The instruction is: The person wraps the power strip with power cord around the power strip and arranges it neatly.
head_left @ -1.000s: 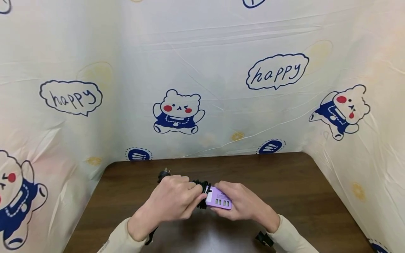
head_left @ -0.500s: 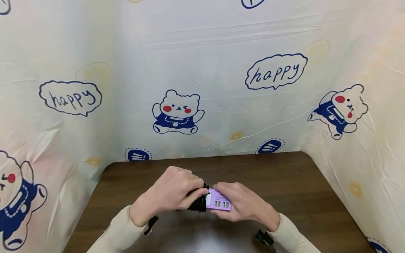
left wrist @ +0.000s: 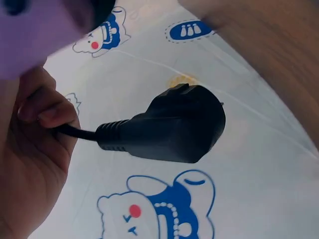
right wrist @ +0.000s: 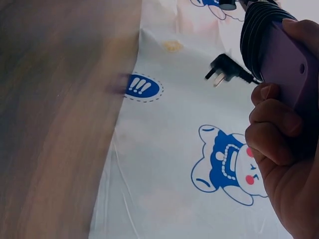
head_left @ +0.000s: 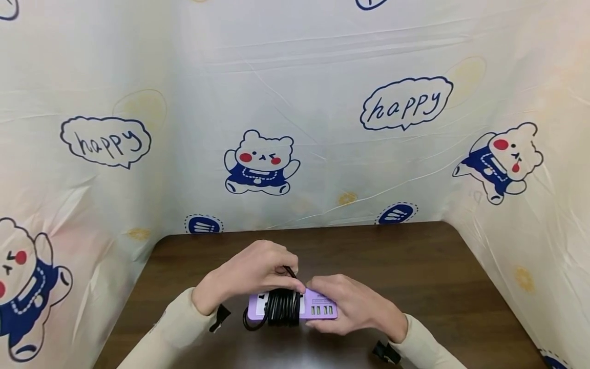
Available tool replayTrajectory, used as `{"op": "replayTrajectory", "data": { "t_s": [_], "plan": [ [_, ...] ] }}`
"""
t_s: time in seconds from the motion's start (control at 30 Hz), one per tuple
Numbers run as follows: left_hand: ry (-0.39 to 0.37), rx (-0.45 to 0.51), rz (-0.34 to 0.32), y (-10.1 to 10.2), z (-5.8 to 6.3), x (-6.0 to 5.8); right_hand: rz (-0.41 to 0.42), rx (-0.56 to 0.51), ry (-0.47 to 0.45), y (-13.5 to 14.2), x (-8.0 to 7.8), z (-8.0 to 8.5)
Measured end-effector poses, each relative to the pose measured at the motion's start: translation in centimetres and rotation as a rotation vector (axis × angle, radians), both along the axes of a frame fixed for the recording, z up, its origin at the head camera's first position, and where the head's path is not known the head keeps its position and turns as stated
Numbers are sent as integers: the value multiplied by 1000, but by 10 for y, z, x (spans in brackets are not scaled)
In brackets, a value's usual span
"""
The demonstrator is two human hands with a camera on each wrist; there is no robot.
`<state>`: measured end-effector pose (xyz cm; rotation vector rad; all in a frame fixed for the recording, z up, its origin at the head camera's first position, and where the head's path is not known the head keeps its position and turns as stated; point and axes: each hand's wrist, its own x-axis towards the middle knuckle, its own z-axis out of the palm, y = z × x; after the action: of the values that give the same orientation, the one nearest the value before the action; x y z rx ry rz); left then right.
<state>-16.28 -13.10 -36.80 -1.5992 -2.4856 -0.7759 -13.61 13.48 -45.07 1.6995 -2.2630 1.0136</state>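
A purple power strip [head_left: 322, 300] with a row of USB ports is held in front of me. Its black cord [head_left: 283, 308] is wound several times around the middle, and one loop hangs at the left end. My right hand [head_left: 352, 305] grips the strip's right end, fingers curled about it in the right wrist view. Above the coil, my left hand [head_left: 260, 266] pinches the cord's free end. The left wrist view shows the black plug [left wrist: 179, 124] sticking out past those fingers; the head view hides it behind the hand. In the right wrist view the plug's prongs [right wrist: 219, 78] show.
A dark brown wooden table [head_left: 392, 256] lies below the hands. Behind and beside it hangs a pale curtain [head_left: 322, 169] printed with bears and "happy" bubbles. Black straps [head_left: 386, 352] are at both wrists.
The strip has come nearer and turned so its coiled face and left end show. My left hand has shifted over the coil, pinching the cord. My right hand keeps its grip, slightly lower.
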Motion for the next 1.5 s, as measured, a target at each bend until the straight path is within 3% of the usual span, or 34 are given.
{"op": "replayTrajectory", "data": {
  "t_s": [0.33,0.5,0.73,1.27,1.5],
  "plan": [
    [-270,-14,-57,1,-10,-6,70,-34,8,-4,2,-2],
    [-430,24,-107,3,-22,-9,95,-52,2,-5,3,-3],
    [-569,92,-149,2,-42,-16,109,-71,-4,-7,2,-5],
    [-800,182,-341,13,-77,-34,124,-108,36,-6,2,-8],
    [-825,211,-343,16,-89,-39,93,-94,18,-2,2,-8]
  ]
}}
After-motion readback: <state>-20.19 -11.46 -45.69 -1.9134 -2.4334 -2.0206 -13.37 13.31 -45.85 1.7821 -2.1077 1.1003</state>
